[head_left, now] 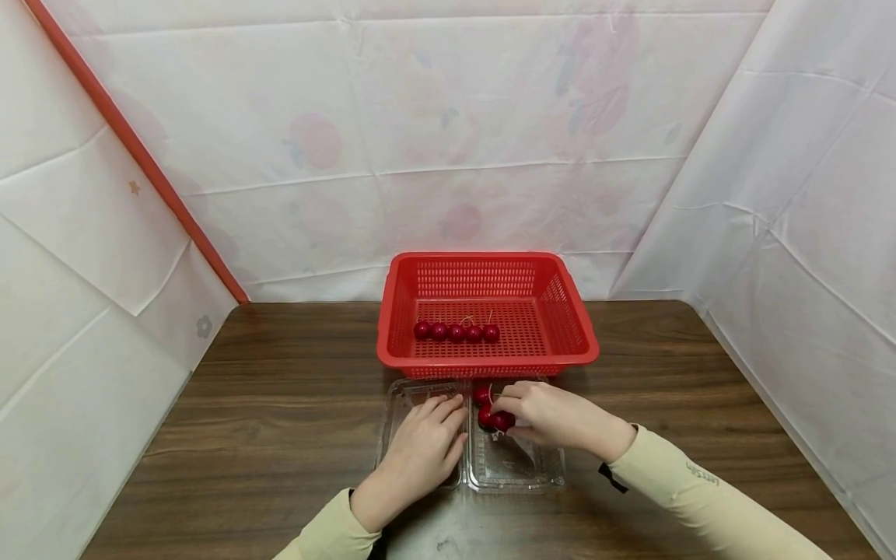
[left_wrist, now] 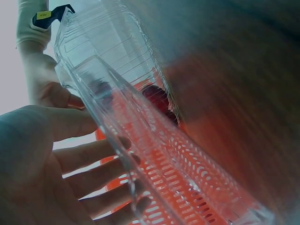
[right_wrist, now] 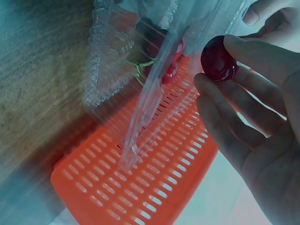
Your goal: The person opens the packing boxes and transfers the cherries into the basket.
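A dark red cherry (right_wrist: 219,58) is pinched between the thumb and fingers of my right hand (head_left: 553,414), above the right half of a hinged clear plastic box (head_left: 514,476). More cherries (head_left: 483,395) lie in that half, toward its back left; green stems show in the right wrist view. My left hand (head_left: 423,439) rests on the box's left half (head_left: 392,412), its fingers fairly straight against the clear plastic. The right hand partly covers the cherries in the head view.
Just behind the box stands a red slotted basket (head_left: 490,362), with a row of several stemmed cherries (head_left: 456,333) on its floor. Dark wooden table (head_left: 280,420) surrounds them. White sheets (head_left: 448,117) hang at the back and sides.
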### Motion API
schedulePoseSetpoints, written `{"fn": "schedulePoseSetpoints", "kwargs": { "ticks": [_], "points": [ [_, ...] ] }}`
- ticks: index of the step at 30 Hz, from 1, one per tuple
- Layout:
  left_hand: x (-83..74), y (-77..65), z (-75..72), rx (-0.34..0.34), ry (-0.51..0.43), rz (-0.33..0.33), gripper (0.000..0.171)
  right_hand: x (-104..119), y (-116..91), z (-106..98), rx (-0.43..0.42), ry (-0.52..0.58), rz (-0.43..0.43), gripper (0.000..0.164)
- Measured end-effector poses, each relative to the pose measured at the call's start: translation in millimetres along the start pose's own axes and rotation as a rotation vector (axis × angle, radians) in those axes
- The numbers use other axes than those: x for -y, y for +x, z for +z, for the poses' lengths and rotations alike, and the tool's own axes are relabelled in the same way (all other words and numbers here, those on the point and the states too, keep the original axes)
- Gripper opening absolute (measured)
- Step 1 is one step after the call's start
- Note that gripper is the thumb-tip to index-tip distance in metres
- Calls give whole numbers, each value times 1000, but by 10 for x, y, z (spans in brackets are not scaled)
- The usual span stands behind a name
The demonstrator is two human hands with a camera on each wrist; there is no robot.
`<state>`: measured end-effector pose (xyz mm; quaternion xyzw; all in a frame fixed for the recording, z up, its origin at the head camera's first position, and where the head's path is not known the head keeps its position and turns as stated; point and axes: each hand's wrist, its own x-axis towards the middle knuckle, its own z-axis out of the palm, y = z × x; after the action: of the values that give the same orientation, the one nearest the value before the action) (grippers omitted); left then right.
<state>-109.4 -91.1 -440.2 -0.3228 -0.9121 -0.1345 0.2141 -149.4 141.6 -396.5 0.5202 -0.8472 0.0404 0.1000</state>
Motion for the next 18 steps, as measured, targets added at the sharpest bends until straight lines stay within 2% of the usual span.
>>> {"fn": "schedulePoseSetpoints", "kwargs": {
  "ticks": [18],
  "points": [
    [2,-5,3,2,4,-5,30,-52,-10,-127,-78,1,-24,32]
  ]
}}
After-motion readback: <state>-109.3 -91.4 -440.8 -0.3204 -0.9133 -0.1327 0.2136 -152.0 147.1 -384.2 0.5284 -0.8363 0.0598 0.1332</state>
